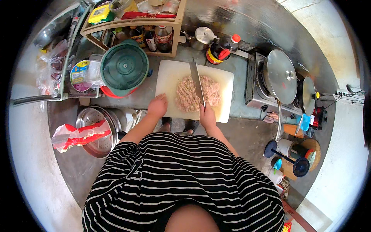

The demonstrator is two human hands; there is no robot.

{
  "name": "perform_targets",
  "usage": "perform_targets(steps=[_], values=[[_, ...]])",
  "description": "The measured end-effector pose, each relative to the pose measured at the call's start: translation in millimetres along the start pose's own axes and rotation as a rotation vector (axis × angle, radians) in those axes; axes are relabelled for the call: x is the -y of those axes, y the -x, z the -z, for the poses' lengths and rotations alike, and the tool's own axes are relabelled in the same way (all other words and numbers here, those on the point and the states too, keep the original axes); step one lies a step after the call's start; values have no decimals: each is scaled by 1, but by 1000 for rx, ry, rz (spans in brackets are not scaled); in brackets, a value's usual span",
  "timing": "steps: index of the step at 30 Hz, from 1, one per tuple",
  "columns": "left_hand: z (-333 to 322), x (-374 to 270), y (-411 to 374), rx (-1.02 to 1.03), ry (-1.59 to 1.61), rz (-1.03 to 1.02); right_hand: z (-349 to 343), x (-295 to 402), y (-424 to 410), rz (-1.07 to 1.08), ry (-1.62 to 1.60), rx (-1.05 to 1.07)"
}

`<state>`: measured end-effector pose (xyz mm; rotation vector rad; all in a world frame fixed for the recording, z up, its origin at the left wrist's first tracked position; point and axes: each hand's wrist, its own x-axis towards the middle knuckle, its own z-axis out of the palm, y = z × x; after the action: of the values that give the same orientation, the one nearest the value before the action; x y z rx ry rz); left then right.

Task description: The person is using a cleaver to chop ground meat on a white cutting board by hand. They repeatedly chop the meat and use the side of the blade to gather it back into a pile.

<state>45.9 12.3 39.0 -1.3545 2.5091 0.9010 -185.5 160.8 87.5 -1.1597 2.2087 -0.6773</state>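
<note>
Minced meat (187, 94) is spread in a flat mound on a white plastic cutting board (169, 69). My right hand (208, 117) grips the handle of a cleaver (197, 82), whose blade lies across the mound and points away from me. The exact contact between its edge and the meat cannot be made out. At the board's left edge rests my left hand (158, 105), holding nothing, its fingers close together and partly bent near the rim.
Left of the board stands a green lidded container (125, 66). Behind are a shelf rack (174, 37) with bottles, a metal kettle (203, 36) and a red-capped bottle (235, 39). A gas stove (252, 84) with a lidded pan (279, 76) is at right; steel steamer pots (98, 145) sit lower left.
</note>
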Motion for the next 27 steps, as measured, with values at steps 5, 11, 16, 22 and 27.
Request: perform_targets(steps=[5,11,16,22,27], values=[[-10,10,-25,-266,-1,-39,-4,-11,-8,-116,125,86],[-34,25,-44,-422,-80,-75,-1,32,-1,-156,2,-21],[-36,17,-44,-469,-49,-92,-31,13,-8,-250,185,96],[-43,19,-43,-450,-41,-25,-24,38,5,-258,-32,-24],[-50,15,-52,-497,-45,-18,-54,8,-4,-274,90,37]])
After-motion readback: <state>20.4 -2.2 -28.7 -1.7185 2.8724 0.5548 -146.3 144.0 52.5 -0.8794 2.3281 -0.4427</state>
